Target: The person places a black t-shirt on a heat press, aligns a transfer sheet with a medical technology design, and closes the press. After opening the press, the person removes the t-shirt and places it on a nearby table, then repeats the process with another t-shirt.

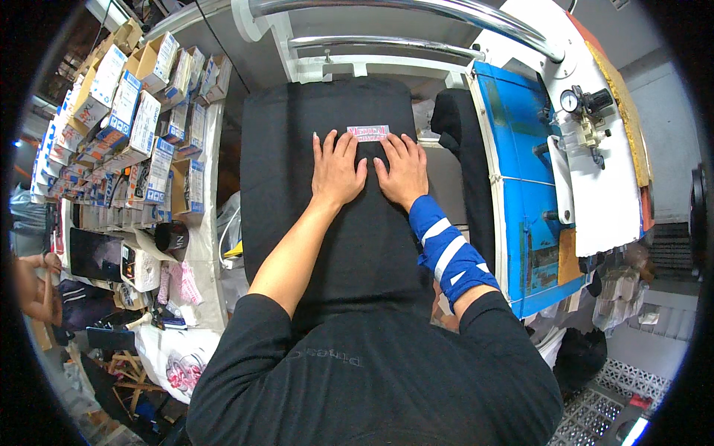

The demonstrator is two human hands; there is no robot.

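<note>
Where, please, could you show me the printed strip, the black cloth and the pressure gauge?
Printed strip (369, 134): head view, middle of its printed face.
Black cloth (364, 230): head view, its bare middle.
Pressure gauge (569, 100): head view, centre of its round dial.

Black cloth-covered board (364, 253): red-and-white printed strip (370, 133), flat toward the far end; left hand (338, 175) and right hand (402, 174), palms down beside it.
Pale side table (211, 241): cardboard boxes (145, 134), stacked in rows.

Strip (369, 133) on cloth (290, 163), boxes (137, 126) left, gauge (570, 100) right
</note>
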